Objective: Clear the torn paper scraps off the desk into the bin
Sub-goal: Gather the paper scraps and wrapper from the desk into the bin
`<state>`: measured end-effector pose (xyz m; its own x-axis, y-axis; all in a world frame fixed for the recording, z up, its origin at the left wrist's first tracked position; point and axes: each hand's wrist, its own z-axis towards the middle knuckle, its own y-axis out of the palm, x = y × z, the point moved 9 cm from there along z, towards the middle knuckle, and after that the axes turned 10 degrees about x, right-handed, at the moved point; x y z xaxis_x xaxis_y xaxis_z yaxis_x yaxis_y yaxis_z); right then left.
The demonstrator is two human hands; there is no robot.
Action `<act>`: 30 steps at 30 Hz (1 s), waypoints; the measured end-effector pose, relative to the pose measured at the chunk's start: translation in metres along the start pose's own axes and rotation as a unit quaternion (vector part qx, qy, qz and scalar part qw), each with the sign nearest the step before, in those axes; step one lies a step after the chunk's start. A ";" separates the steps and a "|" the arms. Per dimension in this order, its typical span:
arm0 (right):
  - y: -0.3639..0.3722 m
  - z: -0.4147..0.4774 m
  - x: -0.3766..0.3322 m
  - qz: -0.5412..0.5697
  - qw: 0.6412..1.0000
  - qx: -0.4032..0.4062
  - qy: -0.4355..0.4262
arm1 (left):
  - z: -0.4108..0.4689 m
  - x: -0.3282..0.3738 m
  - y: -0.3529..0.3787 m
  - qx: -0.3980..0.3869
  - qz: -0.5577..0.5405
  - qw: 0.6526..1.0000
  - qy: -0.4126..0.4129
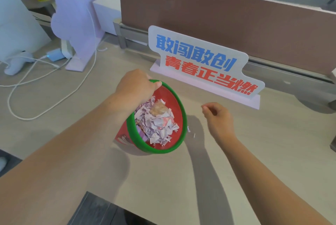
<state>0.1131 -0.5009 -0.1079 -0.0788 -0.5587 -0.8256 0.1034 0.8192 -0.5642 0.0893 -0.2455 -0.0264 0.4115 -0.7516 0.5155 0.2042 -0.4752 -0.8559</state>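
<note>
Holding the tilted bin (183, 113) (paper scraps (158, 123) inside): left hand (134, 86).

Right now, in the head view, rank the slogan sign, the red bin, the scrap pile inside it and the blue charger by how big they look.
1. slogan sign
2. red bin
3. scrap pile
4. blue charger
The charger sits farther from the camera, so its true size is less sure.

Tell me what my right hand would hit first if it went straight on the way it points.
The right hand points up-left: probably the left end of the slogan sign's base, just past the bin's rim. Depth is unclear; it might clip the rim first.
</note>
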 end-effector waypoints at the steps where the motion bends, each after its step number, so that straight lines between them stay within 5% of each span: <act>1: 0.002 0.005 0.015 -0.047 0.999 -0.014 0.006 | 0.000 0.000 0.000 0.000 -0.001 1.000 -0.001; 6: 0.062 -0.012 0.051 -0.253 0.926 -0.235 -0.153 | 0.004 0.000 0.001 0.001 0.003 1.000 0.008; 10: 0.084 -0.015 0.041 -0.245 0.909 -0.258 -0.218 | 0.006 0.000 0.002 0.001 0.016 1.000 0.018; 21: 0.098 -0.014 0.065 -0.296 0.914 -0.224 -0.162 | 0.004 -0.011 -0.003 0.006 -0.008 1.000 -0.008; 26: 0.079 -0.017 0.063 -0.141 0.978 -0.155 -0.004 | 0.005 -0.017 -0.008 0.011 -0.008 1.000 -0.018; 30: 0.099 -0.071 0.061 -0.110 0.968 -0.225 -0.009 | 0.008 -0.019 -0.009 0.008 -0.018 1.000 -0.020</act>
<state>0.0480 -0.4442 -0.2134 -0.0320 -0.7248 -0.6882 -0.3559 0.6517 -0.6698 0.0874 -0.2237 -0.0289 0.4386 -0.7155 0.5438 0.2327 -0.4941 -0.8377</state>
